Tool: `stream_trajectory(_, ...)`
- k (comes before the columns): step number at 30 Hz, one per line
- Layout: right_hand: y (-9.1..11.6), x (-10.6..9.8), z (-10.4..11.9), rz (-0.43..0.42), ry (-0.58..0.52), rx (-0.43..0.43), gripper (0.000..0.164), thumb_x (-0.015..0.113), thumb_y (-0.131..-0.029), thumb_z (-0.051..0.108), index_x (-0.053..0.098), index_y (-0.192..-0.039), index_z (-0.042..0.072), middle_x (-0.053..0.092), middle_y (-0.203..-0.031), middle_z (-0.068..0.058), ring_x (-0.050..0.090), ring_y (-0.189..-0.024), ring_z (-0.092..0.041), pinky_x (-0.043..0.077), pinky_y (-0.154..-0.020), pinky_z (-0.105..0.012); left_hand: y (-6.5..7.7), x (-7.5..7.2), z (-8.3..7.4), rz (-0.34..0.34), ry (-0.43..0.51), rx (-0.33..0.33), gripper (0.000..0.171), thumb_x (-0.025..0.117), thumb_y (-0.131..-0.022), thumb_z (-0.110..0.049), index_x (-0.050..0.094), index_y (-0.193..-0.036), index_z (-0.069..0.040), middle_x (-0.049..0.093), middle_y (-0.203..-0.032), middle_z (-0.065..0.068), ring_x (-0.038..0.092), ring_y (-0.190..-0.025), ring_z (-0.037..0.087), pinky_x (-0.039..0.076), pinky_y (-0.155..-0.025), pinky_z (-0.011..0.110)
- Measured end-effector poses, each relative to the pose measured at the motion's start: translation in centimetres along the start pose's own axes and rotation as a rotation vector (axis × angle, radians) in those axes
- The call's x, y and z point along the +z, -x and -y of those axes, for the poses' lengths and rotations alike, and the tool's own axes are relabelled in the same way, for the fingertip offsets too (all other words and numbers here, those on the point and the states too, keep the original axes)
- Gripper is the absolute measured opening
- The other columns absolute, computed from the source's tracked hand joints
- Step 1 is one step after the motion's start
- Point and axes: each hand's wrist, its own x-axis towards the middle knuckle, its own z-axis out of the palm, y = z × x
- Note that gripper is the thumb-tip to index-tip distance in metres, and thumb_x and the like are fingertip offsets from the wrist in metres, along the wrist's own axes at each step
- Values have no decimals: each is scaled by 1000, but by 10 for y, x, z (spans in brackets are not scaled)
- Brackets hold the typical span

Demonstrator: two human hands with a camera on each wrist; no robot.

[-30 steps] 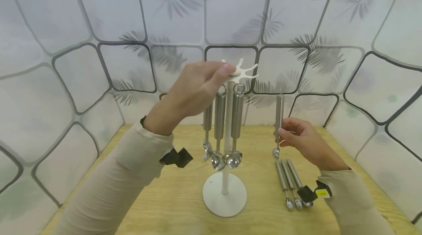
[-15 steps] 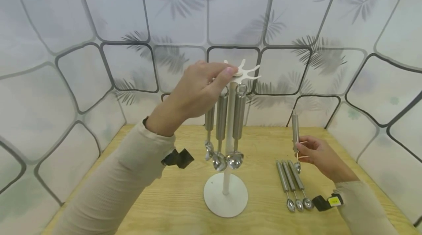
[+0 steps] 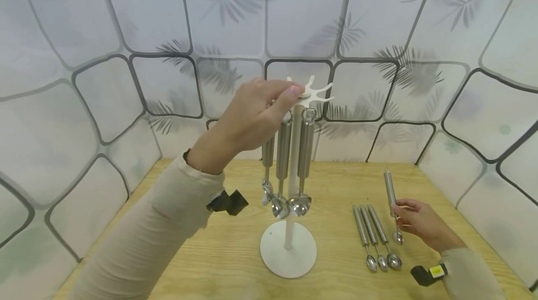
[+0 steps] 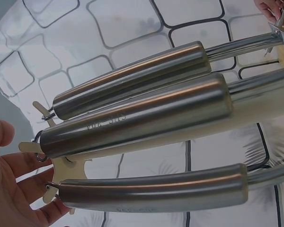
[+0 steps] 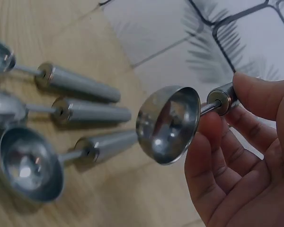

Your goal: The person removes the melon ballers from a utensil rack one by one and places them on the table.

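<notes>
Scoop (image 3: 390,191) in right, rack (image 3: 290,262) in left, both hands (image 3: 422,225) (image 3: 250,117) grasping; handle (image 4: 137,116) stamped "SUS 304".

I hold a glossy, smooth metal scoop (image 5: 169,125) at right; the scoops (image 3: 304,150) hanging left of it have satin-sheened metal handles (image 4: 137,118). My stand (image 3: 290,259) looks smooth and matt, the table (image 3: 210,267) grained wood, my sleeves (image 3: 147,216) matt cloth
</notes>
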Motion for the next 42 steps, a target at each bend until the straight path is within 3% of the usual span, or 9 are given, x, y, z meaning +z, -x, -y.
stream_trajectory(6,3,-7,-17,58,20,87,47,52,-102,23,41,-127,-15,59,-91,-4,59,-76,-14,54,-73,-30,0,-1,1,-3,-3,-1,40,36,-101,-26,69,-89,-10,57,-75,1,54,-79,16,42,-81,35)
stream_trajectory(10,3,-12,-29,91,21,109,45,51,-102,23,45,-125,-15,58,-89,-3,59,-74,-13,55,-72,-29,-1,0,1,-4,5,6,40,36,-101,-27,67,-85,-9,50,-68,3,52,-75,17,42,-76,35)
stream_trajectory(13,3,-13,-35,94,23,125,40,52,-101,22,49,-120,-13,60,-88,-3,60,-74,-13,55,-71,-28,0,0,1,-5,15,-7,40,36,-102,-27,71,-94,-8,51,-68,3,51,-73,16,44,-75,33)
stream_trajectory(17,3,-12,-40,87,56,139,35,54,-100,20,53,-114,-13,60,-85,-2,59,-72,-12,54,-68,-27,3,-2,0,-1,17,-40,40,37,-102,-27,70,-116,-8,66,-90,2,56,-84,15,45,-83,33)
stream_trajectory(21,1,-10,-44,66,111,148,31,55,-99,18,56,-108,-12,59,-81,-1,57,-69,-10,52,-63,-26,3,-3,-1,13,3,-52,41,36,-102,-27,68,-120,-9,69,-108,1,59,-95,15,43,-89,34)
stream_trajectory(28,-3,-6,-48,-27,204,208,28,59,-96,16,60,-103,-11,59,-78,-2,57,-67,-13,52,-60,-25,2,-2,0,5,-17,-15,40,35,-102,-26,72,-107,-9,68,-115,2,60,-100,16,39,-91,35)
stream_trajectory(31,-3,-5,-48,-34,203,223,29,61,-95,16,61,-103,-12,58,-76,-1,56,-65,-12,52,-59,-24,0,-1,0,6,-15,-5,40,35,-102,-26,68,-86,-9,70,-105,2,59,-98,16,38,-92,35)
stream_trajectory(36,-4,-4,-47,-36,254,215,32,61,-95,16,60,-105,-15,59,-77,-1,57,-66,-13,52,-60,-25,-1,0,0,-4,-25,15,39,36,-102,-26,58,-72,-12,69,-95,2,60,-97,16,35,-95,35)
stream_trajectory(42,-5,-1,-41,-50,298,230,31,63,-94,12,59,-105,-17,61,-80,-4,58,-68,-14,53,-61,-25,0,-4,-3,20,-47,-48,40,37,-102,-28,72,-102,-9,69,-114,2,55,-112,21,35,-99,36)
